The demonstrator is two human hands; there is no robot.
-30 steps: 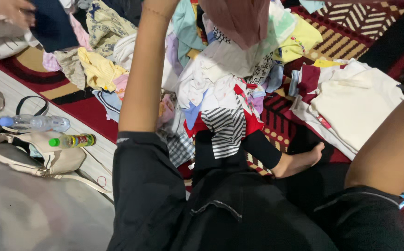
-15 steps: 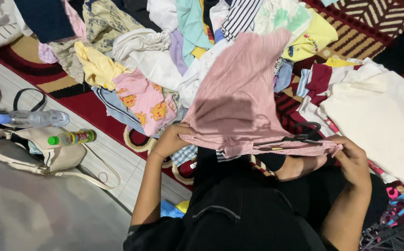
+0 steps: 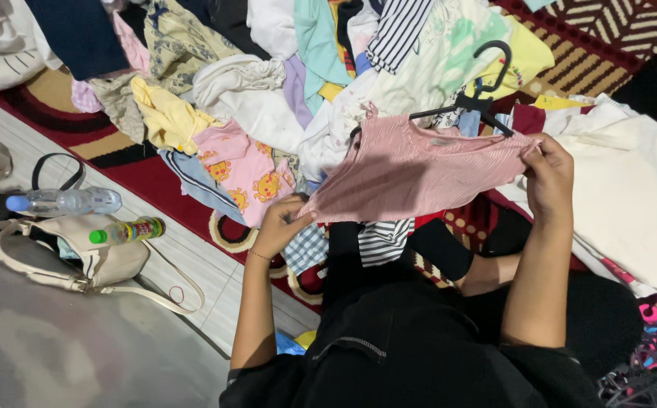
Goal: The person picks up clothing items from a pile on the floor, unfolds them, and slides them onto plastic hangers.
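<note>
A pink ribbed top [image 3: 411, 170] hangs on a black hanger [image 3: 479, 94] in front of me. My left hand [image 3: 279, 227] pinches the top's lower hem at the left. My right hand [image 3: 549, 177] grips its shoulder edge at the right, close to the hanger's arm. The garment is stretched slantwise between both hands, above my black-clothed lap [image 3: 389, 332].
A big heap of mixed clothes [image 3: 268, 83] covers the red patterned rug [image 3: 140, 170]. Folded white garments [image 3: 630, 189] lie at the right. On the tiled floor at the left are a cream handbag [image 3: 79, 257], a clear water bottle [image 3: 64, 202] and a small green-capped bottle [image 3: 126, 230]. More hangers [image 3: 646, 370] sit at the bottom right.
The pink top came down from overhead and was turned between my hands. My right hand rose with the shoulder end, and the hanger's hook now sticks up above the top.
</note>
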